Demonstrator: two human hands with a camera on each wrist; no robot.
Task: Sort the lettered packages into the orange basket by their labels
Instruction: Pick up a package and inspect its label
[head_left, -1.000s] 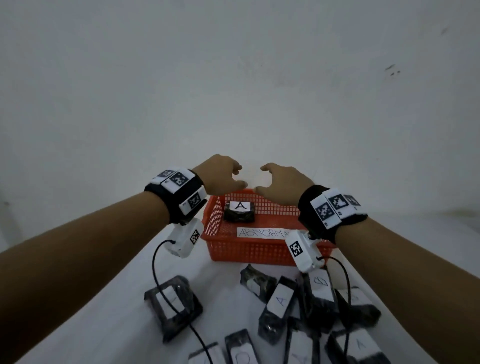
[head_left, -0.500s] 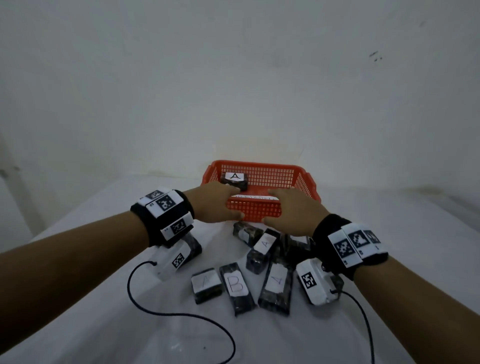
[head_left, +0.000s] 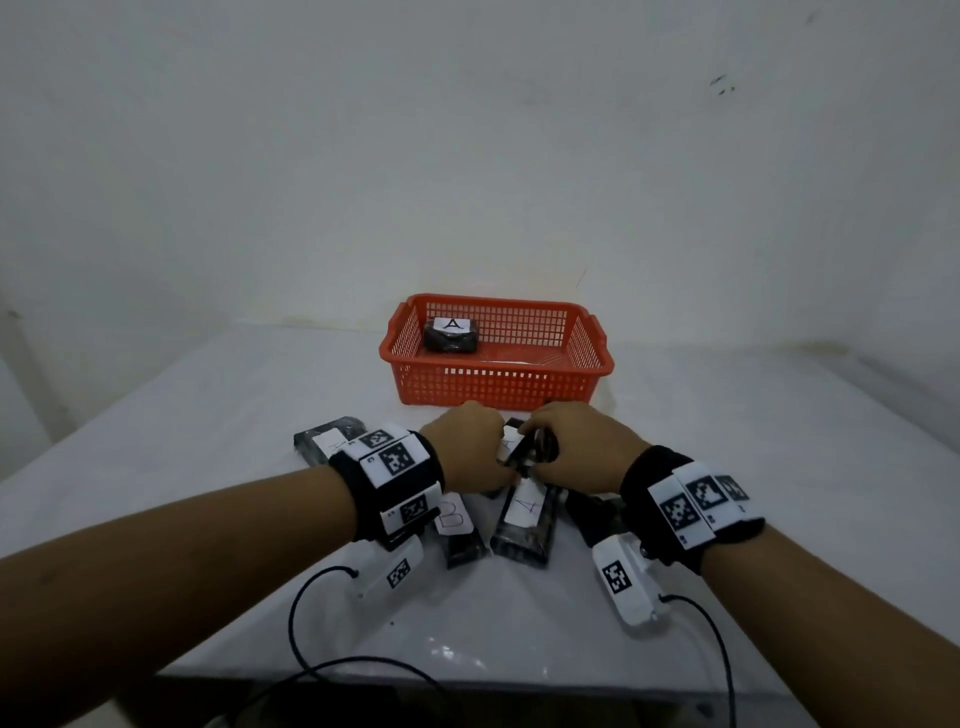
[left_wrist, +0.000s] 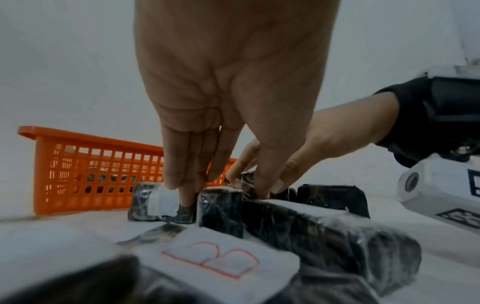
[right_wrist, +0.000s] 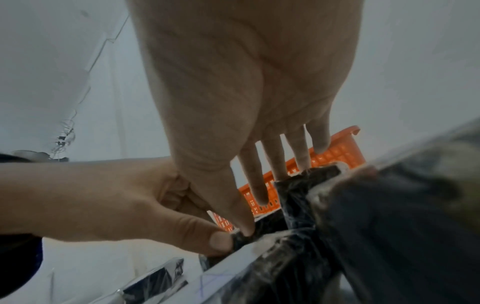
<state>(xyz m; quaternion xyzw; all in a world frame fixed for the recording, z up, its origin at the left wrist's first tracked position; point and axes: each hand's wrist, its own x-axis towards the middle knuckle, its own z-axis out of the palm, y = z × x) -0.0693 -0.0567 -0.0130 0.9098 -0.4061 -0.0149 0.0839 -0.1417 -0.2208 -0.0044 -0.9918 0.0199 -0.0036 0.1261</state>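
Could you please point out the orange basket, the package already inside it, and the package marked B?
orange basket (head_left: 498, 384), head view, on its near wall.
package in the basket (head_left: 451, 338), head view, on its dark wrapping below the A label.
package marked B (left_wrist: 215, 260), left wrist view, on its white label.

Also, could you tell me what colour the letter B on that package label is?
Red, drawn as an outline on the white label; the left wrist view shows it best.

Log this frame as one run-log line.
stage: pickup | left hand + right hand: both pinching one A-labelled package in pile | orange basket: one A package inside | B package: on table
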